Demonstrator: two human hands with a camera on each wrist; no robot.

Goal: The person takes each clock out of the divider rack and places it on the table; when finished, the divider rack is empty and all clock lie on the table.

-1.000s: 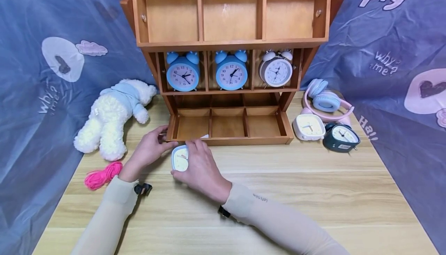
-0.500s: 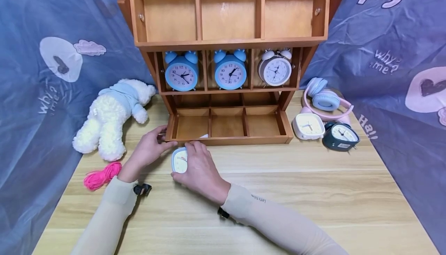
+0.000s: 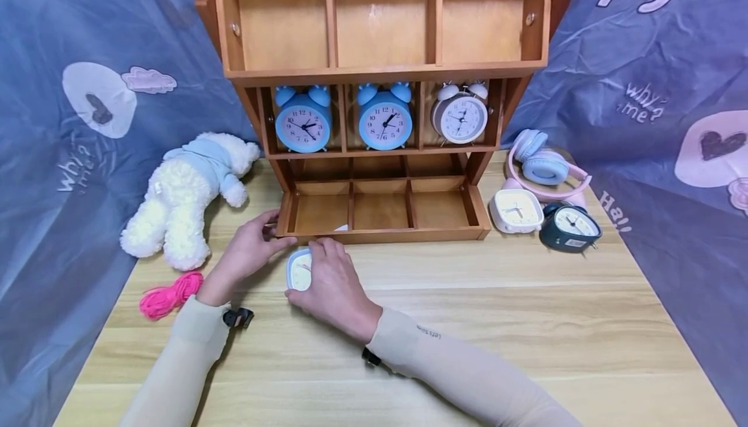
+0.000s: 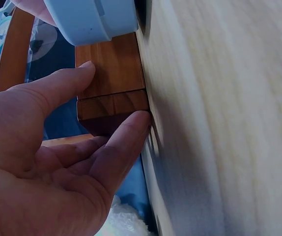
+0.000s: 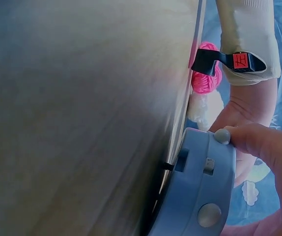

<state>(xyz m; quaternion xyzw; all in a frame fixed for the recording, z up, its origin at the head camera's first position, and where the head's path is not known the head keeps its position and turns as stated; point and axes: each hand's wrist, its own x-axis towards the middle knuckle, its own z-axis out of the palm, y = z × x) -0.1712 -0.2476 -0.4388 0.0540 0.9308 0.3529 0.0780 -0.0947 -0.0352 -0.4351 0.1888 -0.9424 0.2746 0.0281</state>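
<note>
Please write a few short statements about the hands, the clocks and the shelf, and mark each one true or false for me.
1. The right hand holds a square blue clock. True.
2. The left hand touches the plush toy. False: it touches the lower left corner of the wooden shelf.
3. The middle row holds two blue clocks and a round white clock. True.
4. The headphones are in the top row. False: they are behind the square white clock.
5. The dark green clock is right of the square white clock in the head view. True.
</note>
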